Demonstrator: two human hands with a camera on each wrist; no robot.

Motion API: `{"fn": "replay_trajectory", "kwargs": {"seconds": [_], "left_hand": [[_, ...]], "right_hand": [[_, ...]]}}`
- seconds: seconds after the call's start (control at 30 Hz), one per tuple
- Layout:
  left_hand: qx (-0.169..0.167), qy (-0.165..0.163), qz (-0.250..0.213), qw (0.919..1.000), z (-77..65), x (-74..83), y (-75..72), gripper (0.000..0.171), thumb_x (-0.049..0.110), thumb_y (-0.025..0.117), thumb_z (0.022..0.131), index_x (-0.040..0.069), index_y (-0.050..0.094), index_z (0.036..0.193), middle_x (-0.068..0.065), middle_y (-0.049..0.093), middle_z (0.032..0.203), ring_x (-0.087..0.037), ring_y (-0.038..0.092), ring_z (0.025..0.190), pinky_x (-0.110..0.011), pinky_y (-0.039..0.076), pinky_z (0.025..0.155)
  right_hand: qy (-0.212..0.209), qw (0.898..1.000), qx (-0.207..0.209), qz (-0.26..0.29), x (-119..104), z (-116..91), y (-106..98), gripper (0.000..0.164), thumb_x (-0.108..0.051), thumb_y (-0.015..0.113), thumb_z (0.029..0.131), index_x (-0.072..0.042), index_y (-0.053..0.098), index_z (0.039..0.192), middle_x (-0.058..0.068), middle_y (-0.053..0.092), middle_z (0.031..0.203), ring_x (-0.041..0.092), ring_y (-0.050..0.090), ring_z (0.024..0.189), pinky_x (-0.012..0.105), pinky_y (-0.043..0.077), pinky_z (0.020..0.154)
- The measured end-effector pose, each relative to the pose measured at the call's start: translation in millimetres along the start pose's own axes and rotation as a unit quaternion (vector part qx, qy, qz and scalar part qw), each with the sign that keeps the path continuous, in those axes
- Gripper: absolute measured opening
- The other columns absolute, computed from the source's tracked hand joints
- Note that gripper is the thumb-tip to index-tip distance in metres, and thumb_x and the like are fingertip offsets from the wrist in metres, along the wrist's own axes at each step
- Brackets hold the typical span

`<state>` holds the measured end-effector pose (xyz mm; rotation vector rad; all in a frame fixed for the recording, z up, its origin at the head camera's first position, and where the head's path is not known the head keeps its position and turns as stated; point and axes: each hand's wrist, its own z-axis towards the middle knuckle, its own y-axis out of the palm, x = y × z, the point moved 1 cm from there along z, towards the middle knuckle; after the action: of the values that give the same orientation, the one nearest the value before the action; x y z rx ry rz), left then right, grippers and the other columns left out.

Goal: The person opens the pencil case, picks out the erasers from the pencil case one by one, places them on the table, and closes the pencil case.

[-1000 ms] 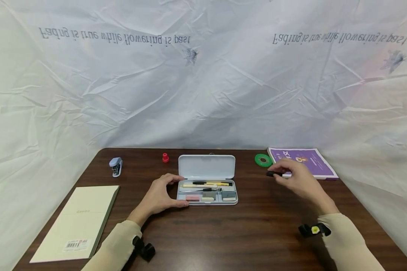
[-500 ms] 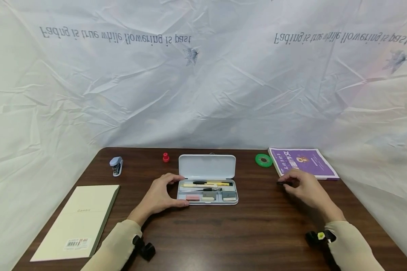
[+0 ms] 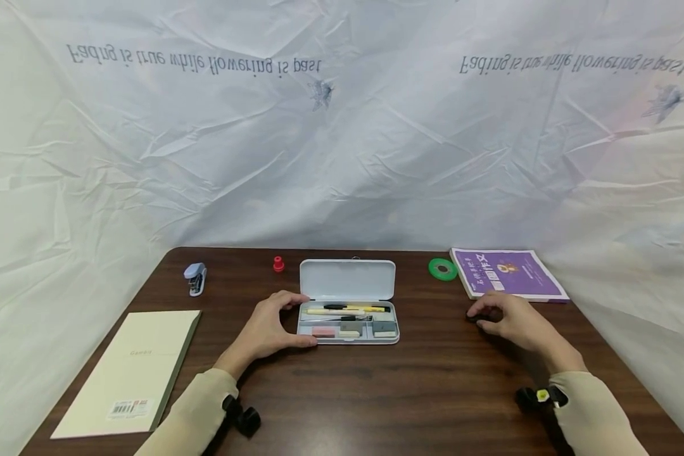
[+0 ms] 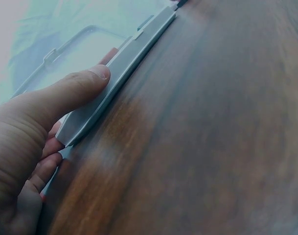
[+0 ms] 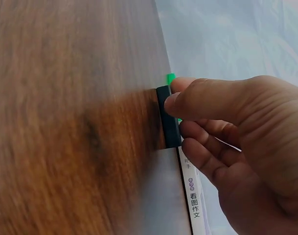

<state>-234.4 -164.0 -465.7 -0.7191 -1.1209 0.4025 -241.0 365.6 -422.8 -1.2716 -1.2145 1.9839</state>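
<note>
The black bar [image 5: 170, 126] sat pinched between thumb and fingers of the right hand [image 3: 513, 322]. Beyond that grip lay a purple book [image 3: 513, 273] and green ring [image 3: 437, 270]; well left, the left hand [image 3: 268, 328], spread wide, gripped the open pencil case's [image 3: 348, 280] left end.

1. Centre of the head view: pale bluish-white pencil case [image 3: 348, 280], with a yellow-and-black pen [image 3: 370, 309] and a pink eraser [image 3: 323, 332] inside.
2. Centre of the right wrist view: plain black bar [image 5: 169, 127].
3. Right of the head view: purple book [image 3: 527, 272] with white lettering; bright green ring [image 3: 435, 269] to its left.
4. Left of centre: red bottle-shaped item [image 3: 278, 264].
5. Far left: pale blue and black stapler [image 3: 195, 278].
6. Lower left: cream notepad [image 3: 128, 373], white barcode label [image 3: 130, 408].
7. Bottom: dark brown, wood-grained worktop [image 3: 376, 405]; beige sleeves [image 3: 194, 415].
8. Top: whitish sheet [image 3: 342, 164] printed with grey lettering and blue-grey motifs.
</note>
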Motion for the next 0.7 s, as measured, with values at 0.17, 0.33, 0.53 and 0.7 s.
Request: {"fn": "replay_trajectory", "kwargs": {"seconds": [0.17,0.33,0.53,0.7], "left_hand": [[-0.002,0.0,0.0,1.0,-0.7,-0.5,-0.5,0.085,0.061,0.102,0.072,0.024,0.074,0.143,0.001,0.07,0.141,-0.024,0.065,0.125,-0.054,0.054,0.109],[-0.005,-0.008,0.001,1.0,-0.6,-1.1,0.4,0.086,0.064,0.101,0.073,0.024,0.073,0.143,0.002,0.07,0.142,-0.024,0.065,0.127,-0.055,0.054,0.11],[-0.006,-0.014,0.003,0.9999,-0.6,-1.2,0.6,0.086,0.064,0.101,0.073,0.024,0.073,0.143,0.002,0.07,0.141,-0.023,0.065,0.127,-0.054,0.054,0.11],[-0.005,-0.013,0.001,0.9999,-0.4,-1.2,0.3,0.086,0.064,0.101,0.072,0.024,0.073,0.143,0.002,0.07,0.141,-0.023,0.065,0.126,-0.054,0.054,0.109]], "right_hand": [[0.001,1.0,-0.002,0.003,-1.9,0.8,-1.4,0.024,0.0,0.089,0.092,-0.018,0.083,0.106,-0.008,0.076,0.102,0.009,0.069,0.095,0.033,0.059,0.083],[0.022,0.999,0.024,0.006,-7.2,0.7,-7.9,0.019,-0.005,0.088,0.096,-0.015,0.083,0.111,-0.006,0.078,0.102,0.006,0.068,0.091,0.028,0.059,0.078],[-0.016,0.995,0.09,0.032,-25.7,7.7,-12.9,0.026,-0.004,0.089,0.095,-0.01,0.083,0.119,0.004,0.082,0.108,0.004,0.072,0.093,0.021,0.06,0.08],[-0.035,0.991,0.107,0.069,-45.8,17.5,-12.2,0.031,-0.002,0.088,0.095,-0.012,0.082,0.124,0.006,0.082,0.113,0.004,0.074,0.098,0.018,0.06,0.086]]}}
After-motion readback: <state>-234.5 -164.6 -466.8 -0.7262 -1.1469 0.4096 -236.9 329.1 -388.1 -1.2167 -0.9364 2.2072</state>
